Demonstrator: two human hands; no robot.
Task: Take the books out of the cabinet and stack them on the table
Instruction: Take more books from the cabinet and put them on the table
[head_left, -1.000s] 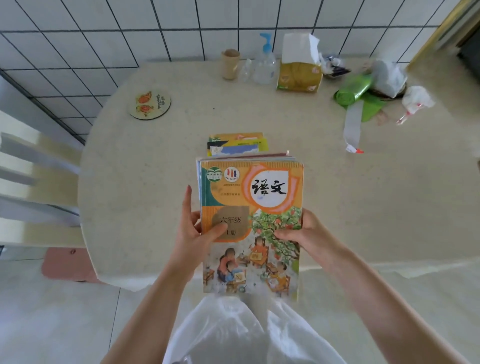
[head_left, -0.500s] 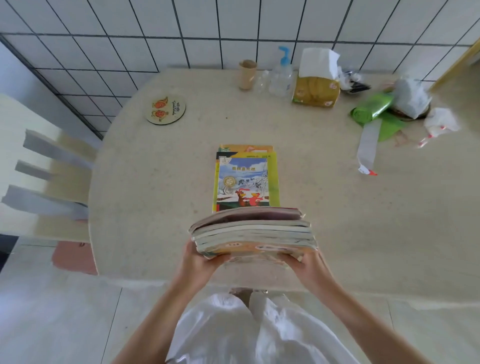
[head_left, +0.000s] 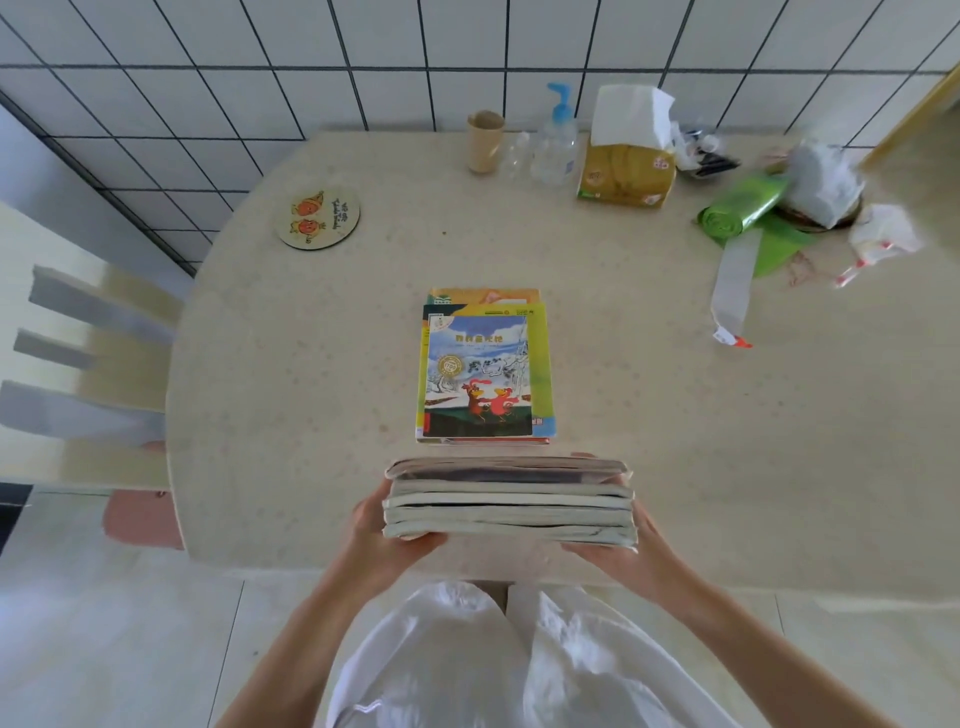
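Pale page edges face the camera on the bundle of books (head_left: 510, 501), which lies flat with its long side running left to right, over the near edge of the table (head_left: 291, 374). The left hand (head_left: 387, 540) is curled under the bundle's left end, and the right hand (head_left: 623, 553) is curled under its right end, so both hold it up. The bundle has several thin, worn books. Just behind it, a small stack of books (head_left: 485, 371) lies on the table, pointing away, with two red birds on top.
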